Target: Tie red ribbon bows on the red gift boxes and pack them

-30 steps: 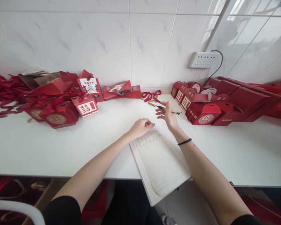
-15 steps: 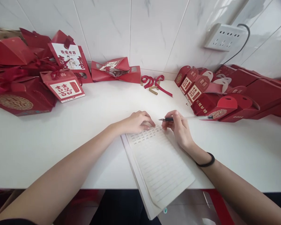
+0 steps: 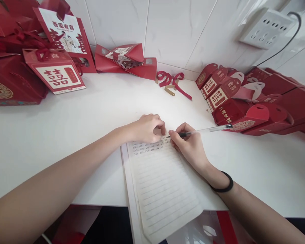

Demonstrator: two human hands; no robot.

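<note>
At the top of a lined notebook [image 3: 165, 189], my left hand [image 3: 148, 128] rests on the page with loosely bent fingers. A gap shows between its index finger and thumb, and nothing is visible in it. My right hand [image 3: 190, 144] grips a clear pen with a black grip [image 3: 205, 130], its tip down at the upper right of the page. Rows of small handwritten numbers [image 3: 148, 149] fill the top lines, partly covered by my left hand; ruled lines below bear no writing. The notebook's lower end hangs over the table's front edge.
Red gift boxes [image 3: 54, 73] stand at the left. A folded red box [image 3: 149, 67] and curled red ribbon [image 3: 165, 78] lie by the tiled wall. More red boxes [image 3: 218, 96] line the right side, below a white power strip [image 3: 266, 28] with a cable.
The pen tip has come down and left to the page. My left fingers have bent more. My view has shifted, so the boxes and notebook sit differently in the picture.
</note>
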